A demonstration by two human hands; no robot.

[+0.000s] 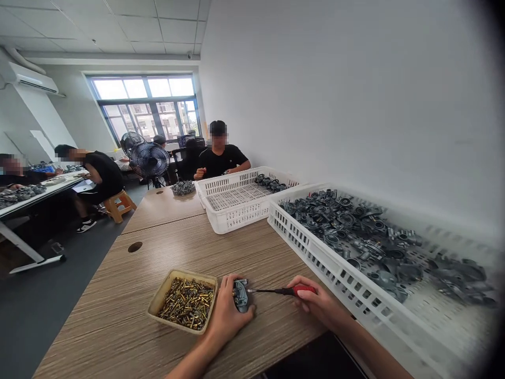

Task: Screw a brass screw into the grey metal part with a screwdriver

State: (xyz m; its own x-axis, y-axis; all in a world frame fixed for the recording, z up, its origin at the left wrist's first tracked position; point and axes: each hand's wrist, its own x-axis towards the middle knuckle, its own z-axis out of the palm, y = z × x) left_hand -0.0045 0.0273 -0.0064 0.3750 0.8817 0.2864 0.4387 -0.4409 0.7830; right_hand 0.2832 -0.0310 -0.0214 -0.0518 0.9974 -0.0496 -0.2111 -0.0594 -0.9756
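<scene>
Screwdriver meets metal part between two hands

The left hand [230, 310] reaches up from below, its grip curled partly closed around a grey metal part [240, 296] on the table [165, 347]. The right hand [315, 301], entering from the lower right, has its grip closed on the red handle of a screwdriver [294, 290], shaft pointing left to the part. Fingers hide the part's left side; whether the tip touches is unclear. A tub of brass pieces [154, 311] sits just beside the left hand, a white crate [311, 258] near the right.
</scene>
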